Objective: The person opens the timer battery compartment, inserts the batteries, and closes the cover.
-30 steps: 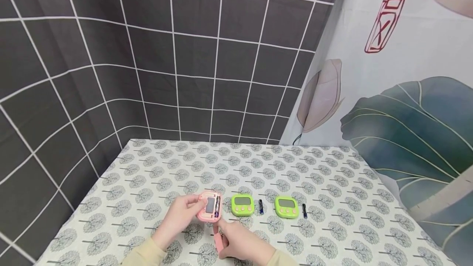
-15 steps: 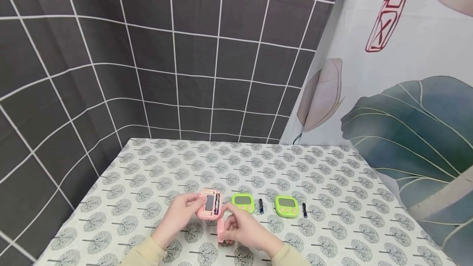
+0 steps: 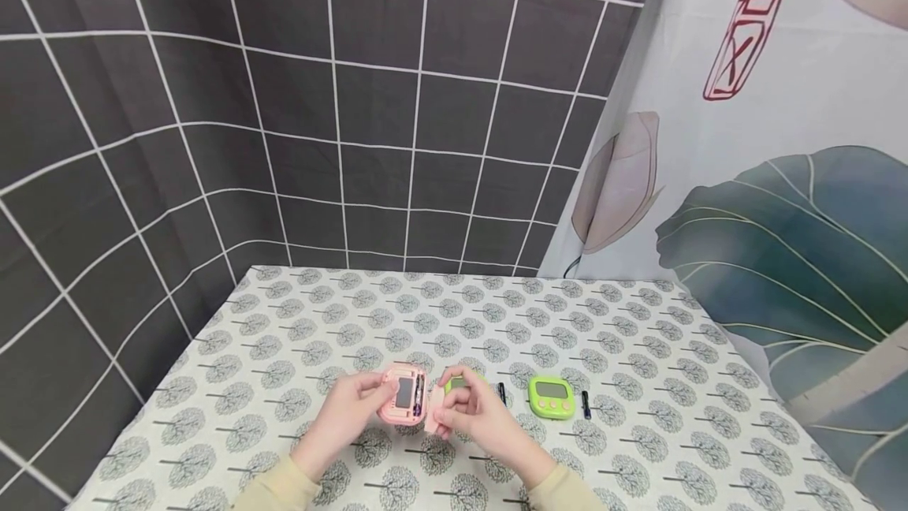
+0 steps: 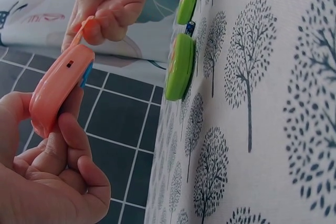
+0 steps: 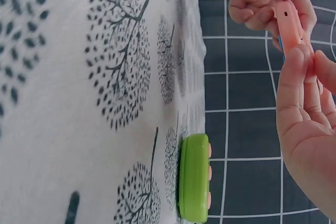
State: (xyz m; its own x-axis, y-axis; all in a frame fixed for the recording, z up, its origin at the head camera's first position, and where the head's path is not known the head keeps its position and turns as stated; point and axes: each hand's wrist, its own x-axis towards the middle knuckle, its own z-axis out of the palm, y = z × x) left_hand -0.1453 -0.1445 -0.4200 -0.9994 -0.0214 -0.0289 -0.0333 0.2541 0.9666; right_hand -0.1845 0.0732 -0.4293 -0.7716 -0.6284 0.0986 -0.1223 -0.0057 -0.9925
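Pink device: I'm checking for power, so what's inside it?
A dark, battery-like cylinder shows inside the pink device; whatever lies beneath it is covered and can't be seen.

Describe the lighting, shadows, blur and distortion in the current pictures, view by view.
Head: even, bright light; the grid-patterned curtain's lines curve at left, from cloth or lens, I can't tell. Left wrist: dimmer, with soft shading beside the nearer green digital timer and a faint sheen on the pink device. Right wrist: the tree-print cloth looks blurred toward the upper left.
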